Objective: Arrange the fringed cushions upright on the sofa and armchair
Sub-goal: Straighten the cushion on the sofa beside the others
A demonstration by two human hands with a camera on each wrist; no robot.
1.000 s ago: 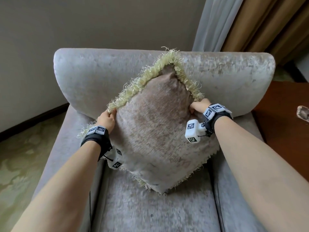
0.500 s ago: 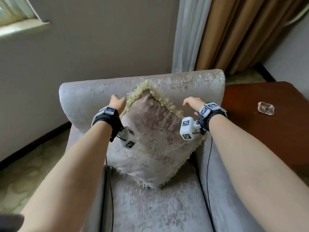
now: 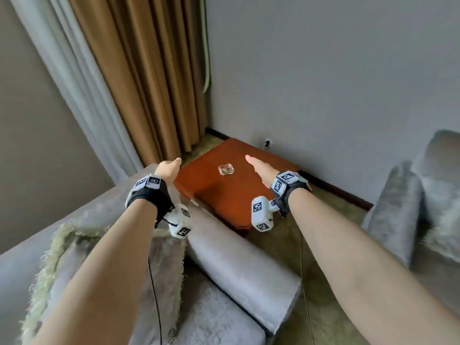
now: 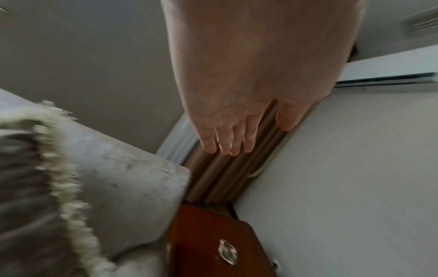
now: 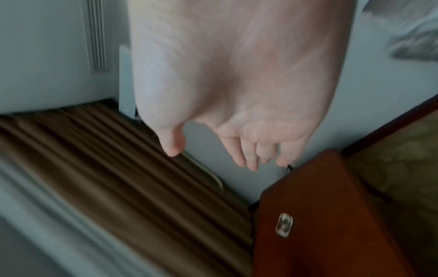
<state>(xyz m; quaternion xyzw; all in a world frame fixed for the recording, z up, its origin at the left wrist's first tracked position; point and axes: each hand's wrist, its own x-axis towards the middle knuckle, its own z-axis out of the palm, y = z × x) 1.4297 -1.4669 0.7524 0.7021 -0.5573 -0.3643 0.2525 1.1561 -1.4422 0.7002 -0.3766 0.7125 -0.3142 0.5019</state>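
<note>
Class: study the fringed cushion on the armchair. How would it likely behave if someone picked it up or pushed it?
The fringed cushion looks plump and fabric-covered, so it probably dents and sags. It likely feels light for its bulk. Propped against the armchair, it might flop over when nudged.

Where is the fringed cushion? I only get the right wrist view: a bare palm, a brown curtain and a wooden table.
Observer: The fringed cushion stands on the armchair, at the lower left of the head view.
Operator: Is the other hand holding it?
Observer: No. The left hand is in the air past the armchair's back corner, fingers straight, holding nothing.
Operator: Is there any other seat?
Observer: Yes, a second grey seat stands at the far right, beyond the table.
</note>
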